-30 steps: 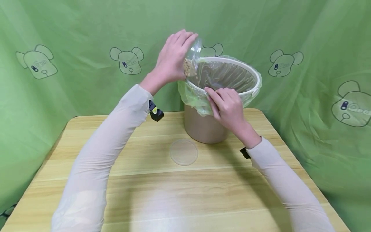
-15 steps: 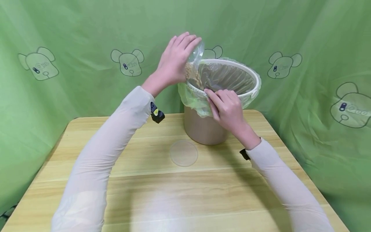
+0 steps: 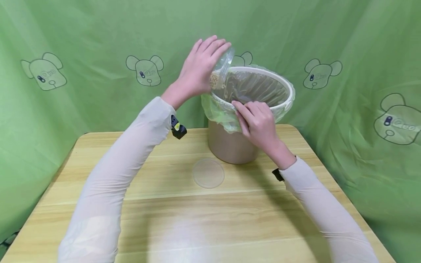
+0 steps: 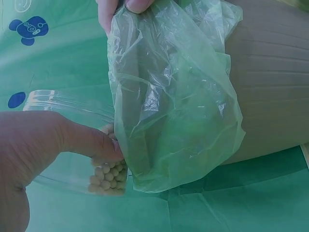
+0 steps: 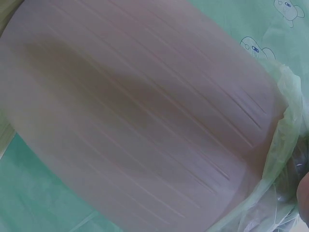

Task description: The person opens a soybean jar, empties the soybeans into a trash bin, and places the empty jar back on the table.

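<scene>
My left hand [image 3: 196,69] grips a clear round jar [image 3: 225,61] on its side, mouth over the left rim of a brownish-grey bin [image 3: 231,144]. Small round beige pellets [image 3: 215,80] lie along the jar's lower side, a few of them at its mouth. In the left wrist view my thumb [image 4: 91,141] presses against the jar beside the pellets [image 4: 108,178]. A thin pale green bag [image 3: 219,111] lines the bin and hangs over its white rim [image 3: 286,84]. My right hand [image 3: 260,122] pinches bag and rim at the near side.
A clear round lid [image 3: 208,173] lies flat on the wooden table [image 3: 197,223], in front of the bin. Green cloth [image 3: 98,36] with printed bear-like heads hangs behind and at both sides.
The jar has tipped slightly further and shifted a little right. A thick stream of pellets ran from it half a second ago; now only a few show at its mouth. My right hand stays put.
</scene>
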Tool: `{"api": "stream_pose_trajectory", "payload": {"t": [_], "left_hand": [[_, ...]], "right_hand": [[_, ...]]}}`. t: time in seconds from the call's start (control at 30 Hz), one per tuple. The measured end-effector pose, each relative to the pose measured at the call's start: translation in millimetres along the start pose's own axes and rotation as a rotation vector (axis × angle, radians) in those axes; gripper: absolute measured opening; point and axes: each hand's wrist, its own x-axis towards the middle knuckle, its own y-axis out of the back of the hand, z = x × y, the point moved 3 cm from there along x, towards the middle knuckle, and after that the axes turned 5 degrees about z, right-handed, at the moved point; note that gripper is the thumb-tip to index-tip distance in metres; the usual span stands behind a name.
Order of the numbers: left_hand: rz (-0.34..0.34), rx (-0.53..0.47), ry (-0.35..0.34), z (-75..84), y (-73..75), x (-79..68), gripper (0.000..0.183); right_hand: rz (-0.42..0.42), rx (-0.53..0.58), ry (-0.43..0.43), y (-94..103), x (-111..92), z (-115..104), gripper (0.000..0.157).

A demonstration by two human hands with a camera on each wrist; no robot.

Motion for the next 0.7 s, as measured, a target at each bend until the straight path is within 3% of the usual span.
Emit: {"api": "stream_pose_trajectory", "payload": {"t": [0.27, 0.7], "left_hand": [[-0.030, 0.042, -0.030, 4.8, -1.0, 0.4, 0.107], [0.020, 0.056, -0.071, 4.8, -3.2, -1.9, 0.107]], "right_hand": [[-0.003, -0.001, 0.004, 0.3, 0.5, -0.6, 0.026], [0.001, -0.004, 0.001, -0.4, 0.2, 0.2, 0.026]]}}
